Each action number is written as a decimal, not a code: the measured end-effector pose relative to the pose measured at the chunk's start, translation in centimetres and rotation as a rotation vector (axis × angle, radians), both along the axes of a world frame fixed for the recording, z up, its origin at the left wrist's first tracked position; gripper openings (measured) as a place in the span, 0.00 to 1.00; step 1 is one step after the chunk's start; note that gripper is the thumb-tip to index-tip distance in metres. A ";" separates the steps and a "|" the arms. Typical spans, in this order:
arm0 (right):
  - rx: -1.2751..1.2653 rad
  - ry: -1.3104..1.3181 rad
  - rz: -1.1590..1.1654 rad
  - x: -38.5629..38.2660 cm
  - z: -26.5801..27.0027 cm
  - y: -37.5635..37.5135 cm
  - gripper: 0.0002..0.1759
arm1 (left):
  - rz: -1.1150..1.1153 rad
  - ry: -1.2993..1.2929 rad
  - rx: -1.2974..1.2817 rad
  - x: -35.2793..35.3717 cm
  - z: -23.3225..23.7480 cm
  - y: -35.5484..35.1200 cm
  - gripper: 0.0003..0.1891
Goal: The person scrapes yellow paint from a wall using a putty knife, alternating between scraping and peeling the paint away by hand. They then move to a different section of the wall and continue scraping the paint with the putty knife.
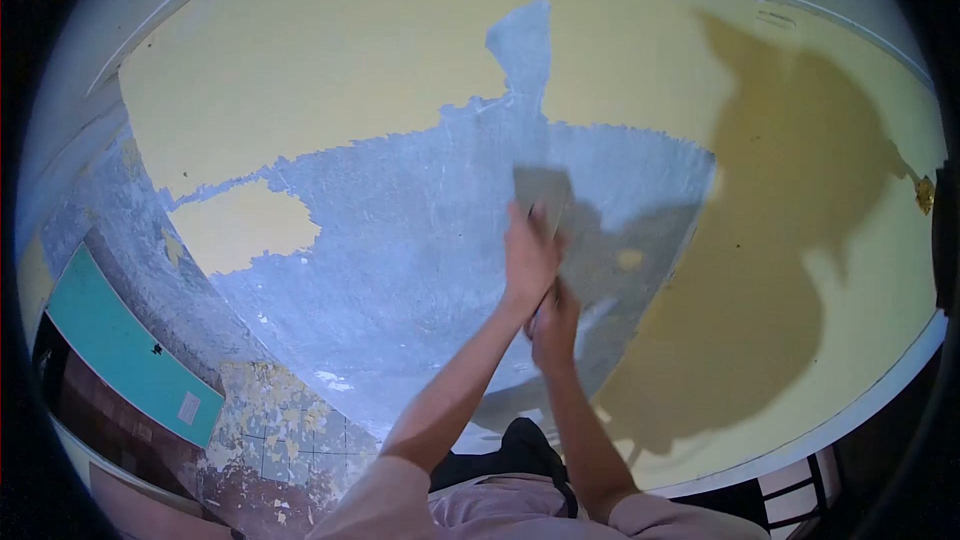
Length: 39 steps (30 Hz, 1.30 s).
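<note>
Both my hands grip a wide-bladed scraper point(541, 192) pressed flat against a wall. My left hand point(528, 258) is higher on the handle, just below the grey blade. Under it, my right hand point(554, 325) wraps the lower end of the handle. The blade rests on a large bare grey patch point(400, 240) where the yellow paint point(330, 50) is gone. A small yellow fleck point(629, 259) sits just right of my hands.
An island of yellow paint point(245, 228) remains at the left of the grey patch. My shadow point(790, 240) falls on the yellow wall at right. A teal panel point(120, 345) and a peeling lower wall point(270, 420) lie at lower left.
</note>
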State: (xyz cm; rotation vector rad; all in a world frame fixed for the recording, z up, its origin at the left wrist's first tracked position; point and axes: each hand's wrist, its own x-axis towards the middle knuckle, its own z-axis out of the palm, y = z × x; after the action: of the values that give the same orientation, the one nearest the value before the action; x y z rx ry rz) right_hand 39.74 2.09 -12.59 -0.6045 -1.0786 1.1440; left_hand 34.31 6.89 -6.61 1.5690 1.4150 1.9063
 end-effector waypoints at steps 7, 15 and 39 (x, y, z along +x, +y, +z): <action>0.011 -0.093 -0.055 -1.7 -5.2 -1.6 0.16 | -0.034 -0.297 -0.100 -1.2 -3.5 -3.1 0.15; 0.221 -0.173 -0.074 -3.7 14.3 0.4 0.19 | 0.102 -0.003 0.154 -4.8 14.9 -0.1 0.15; 0.079 -0.213 -0.102 -5.7 -2.4 -3.2 0.17 | 0.070 -0.223 -0.057 -5.9 -1.1 -4.1 0.18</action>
State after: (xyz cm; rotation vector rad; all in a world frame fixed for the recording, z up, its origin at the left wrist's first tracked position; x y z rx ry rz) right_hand 34.00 -1.09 -15.00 -0.7222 -1.2539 0.9598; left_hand 28.40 2.83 -7.72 1.2515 1.4303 1.9910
